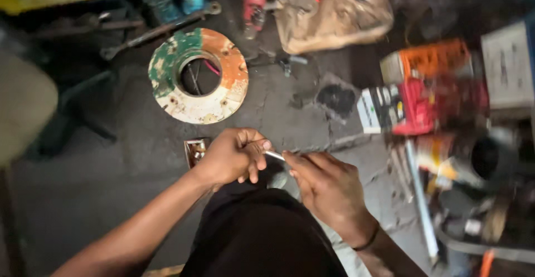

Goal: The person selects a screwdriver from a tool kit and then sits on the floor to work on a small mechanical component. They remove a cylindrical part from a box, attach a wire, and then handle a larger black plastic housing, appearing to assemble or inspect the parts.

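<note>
Both hands meet over my dark-clothed knee (262, 232) above a grey concrete floor. My left hand (231, 155) is curled shut around one end of a thin silvery metal rod (274, 155). Pinching the rod's other end is my right hand (326, 185), which has a dark band on its wrist. Only a short stretch of the rod shows between the two hands. A small rusty metal piece (196, 150) lies on the floor just left of my left hand.
A round metal ring plate (199, 76) painted green, orange and white lies on the floor ahead. Behind it are a long wrench (161, 30) and a tan bag (331, 15). Blurred boxes, cans and a white tube (419, 199) crowd the right side.
</note>
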